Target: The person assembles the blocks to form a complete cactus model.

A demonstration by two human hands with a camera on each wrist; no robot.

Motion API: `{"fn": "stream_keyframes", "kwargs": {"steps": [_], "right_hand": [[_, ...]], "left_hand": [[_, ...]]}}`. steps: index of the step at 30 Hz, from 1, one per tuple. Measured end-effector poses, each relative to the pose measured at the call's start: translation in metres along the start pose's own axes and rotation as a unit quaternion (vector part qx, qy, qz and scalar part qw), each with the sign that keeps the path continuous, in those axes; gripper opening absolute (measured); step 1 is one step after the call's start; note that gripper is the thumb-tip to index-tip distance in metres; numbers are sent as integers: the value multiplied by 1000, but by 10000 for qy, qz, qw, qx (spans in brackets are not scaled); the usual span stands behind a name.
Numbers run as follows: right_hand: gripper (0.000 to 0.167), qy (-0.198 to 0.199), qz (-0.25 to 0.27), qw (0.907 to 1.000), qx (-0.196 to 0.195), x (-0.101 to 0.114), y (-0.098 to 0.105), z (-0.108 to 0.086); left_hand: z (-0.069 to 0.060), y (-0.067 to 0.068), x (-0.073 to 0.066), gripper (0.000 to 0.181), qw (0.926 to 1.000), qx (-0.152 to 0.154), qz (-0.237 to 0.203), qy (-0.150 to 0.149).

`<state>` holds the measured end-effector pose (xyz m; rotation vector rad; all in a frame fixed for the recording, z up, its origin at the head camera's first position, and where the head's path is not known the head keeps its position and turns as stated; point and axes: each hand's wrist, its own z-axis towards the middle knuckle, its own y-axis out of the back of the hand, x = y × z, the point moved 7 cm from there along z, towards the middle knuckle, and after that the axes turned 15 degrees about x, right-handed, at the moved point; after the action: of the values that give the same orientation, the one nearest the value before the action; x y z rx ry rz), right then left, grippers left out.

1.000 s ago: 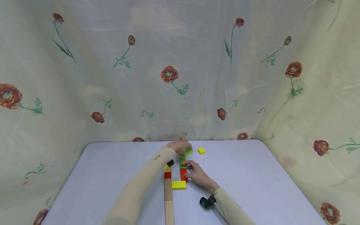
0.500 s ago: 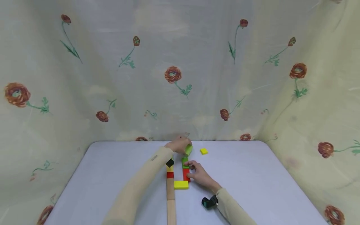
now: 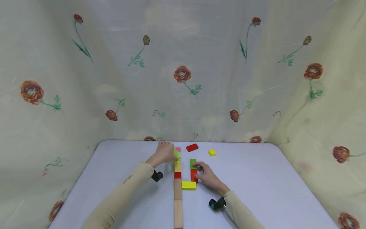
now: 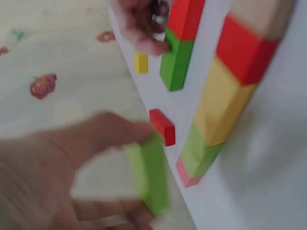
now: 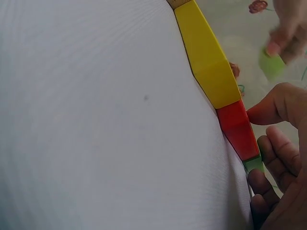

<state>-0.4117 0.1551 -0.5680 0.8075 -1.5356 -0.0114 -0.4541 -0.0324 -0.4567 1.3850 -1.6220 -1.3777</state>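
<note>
My left hand (image 3: 163,153) pinches a light green block (image 4: 149,172) between thumb and fingers, held above the table near the far end of a row of blocks. That row runs through wooden blocks (image 3: 178,189), a red block (image 3: 177,175), a pale yellow block (image 4: 223,103), another light green block (image 4: 200,154) and a pink block (image 4: 186,173). My right hand (image 3: 210,176) rests beside a shorter row, thumb touching its red block (image 5: 237,132) and a finger at its green block (image 4: 175,64). A yellow block (image 3: 188,185) lies crosswise between both rows.
On the white table (image 3: 257,190), a loose red block (image 3: 192,147) lies near the back edge, with a small yellow block (image 3: 212,152) to its right. Flower-printed cloth (image 3: 183,105) hangs behind and at the sides.
My left hand has carried the light green block leftward from behind the shorter row to the longer row, uncovering the loose red block. The right hand stays in place by its blocks.
</note>
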Motion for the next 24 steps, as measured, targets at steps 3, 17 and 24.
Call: {"fn": "stream_keyframes", "kwargs": {"steps": [3,17,24], "right_hand": [[44,-88,-17,10000,-7,-2,-1,0],[42,-105,41,9999,-57,-1,-2,3],[42,-67,-4,9999,-112,-1,-2,4]], "left_hand": [[-23,-11,15,38,9990,-58,-50,429],[-60,-45,38,44,9941,-637,-25,873],[-59,-45,43,49,9950,-655,-142,741]]}}
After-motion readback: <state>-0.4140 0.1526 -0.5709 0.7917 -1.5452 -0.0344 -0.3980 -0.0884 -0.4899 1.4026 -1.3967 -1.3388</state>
